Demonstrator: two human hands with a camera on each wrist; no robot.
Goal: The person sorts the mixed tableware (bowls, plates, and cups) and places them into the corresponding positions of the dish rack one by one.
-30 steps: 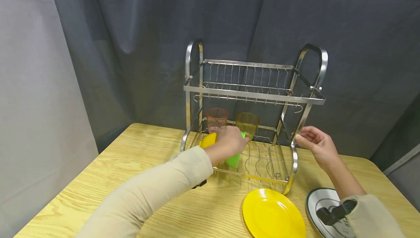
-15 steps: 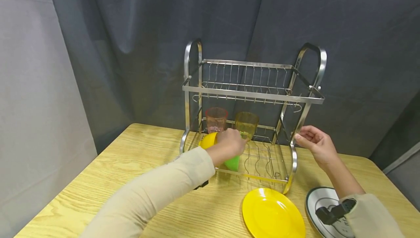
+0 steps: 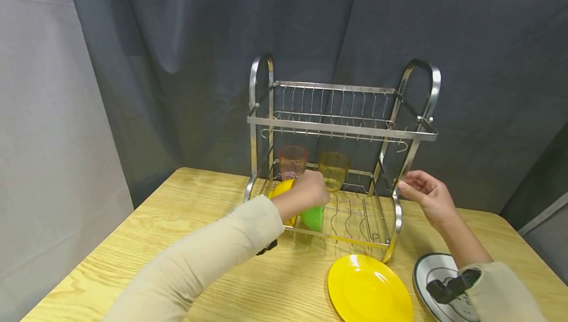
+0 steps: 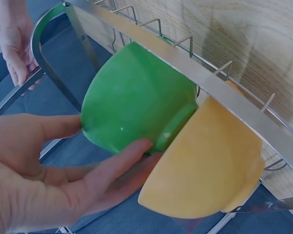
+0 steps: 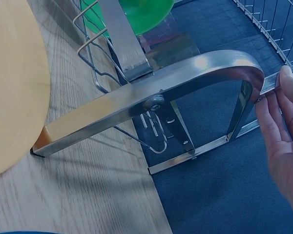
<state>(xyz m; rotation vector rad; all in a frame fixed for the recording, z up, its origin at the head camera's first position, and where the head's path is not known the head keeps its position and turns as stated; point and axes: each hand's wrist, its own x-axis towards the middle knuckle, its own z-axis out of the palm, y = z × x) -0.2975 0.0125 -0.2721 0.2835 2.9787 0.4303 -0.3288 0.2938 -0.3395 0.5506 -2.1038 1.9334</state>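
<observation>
A two-tier metal dish rack [image 3: 341, 126] stands on the wooden table. My left hand [image 3: 310, 189] reaches into its lower tier and holds a green bowl [image 3: 313, 219], which sits on its side among the wires. In the left wrist view, the thumb is at the rim of the green bowl [image 4: 136, 92] and the fingers lie against its outer side. A yellow bowl [image 4: 205, 165] stands tilted right beside it, partly hidden by my wrist in the head view. With thumb and fingers, my right hand [image 3: 428, 196] pinches the rack's right upright [image 5: 166, 80].
Behind the bowls, a pink glass [image 3: 293, 160] and an amber glass [image 3: 334, 166] stand in the lower tier. In front of the rack lies a yellow plate [image 3: 370, 287]. A white plate with a dark rim [image 3: 430, 270] lies under my right forearm. Dark curtain [image 3: 199, 65] hangs behind.
The green bowl has turned and settled lower in the rack, its upper edge no longer showing beside my left hand. That hand has shifted slightly left. My right hand keeps its place.
</observation>
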